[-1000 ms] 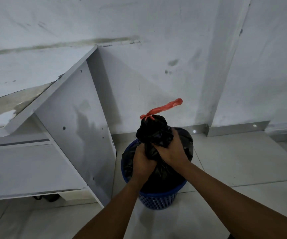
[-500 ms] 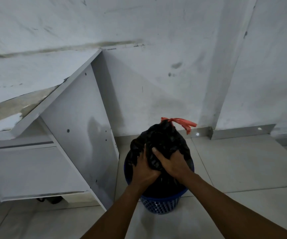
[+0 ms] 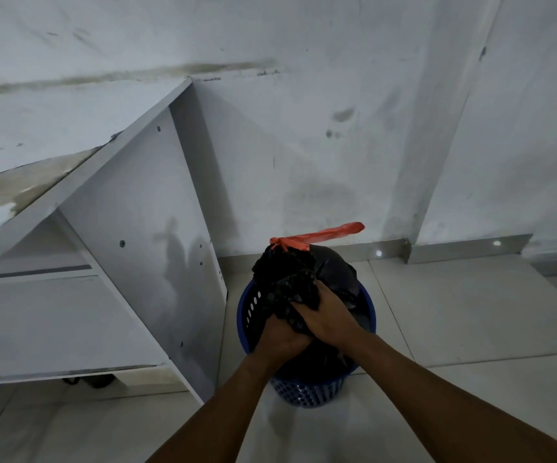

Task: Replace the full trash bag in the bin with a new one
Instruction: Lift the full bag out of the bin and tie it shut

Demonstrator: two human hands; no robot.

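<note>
A full black trash bag (image 3: 323,272) sits in a round blue perforated bin (image 3: 307,390) on the tiled floor. Its gathered neck is tied with a red drawstring (image 3: 317,237) that sticks out to the right. My left hand (image 3: 278,339) grips the bunched plastic low on the neck. My right hand (image 3: 325,315) grips the same bunch just above and to the right, touching the left hand. Part of the bin's inner wall shows on the left, where the bag has pulled away from the rim.
A white cabinet (image 3: 143,248) stands directly left of the bin, close to its rim. The white wall (image 3: 303,145) and a metal skirting strip (image 3: 464,248) run behind it. Open tiled floor (image 3: 471,312) lies to the right and in front.
The bunched neck has risen and the red drawstring now points out to the right. Both hands have slid closer together on the neck, and the bin's left inner wall shows.
</note>
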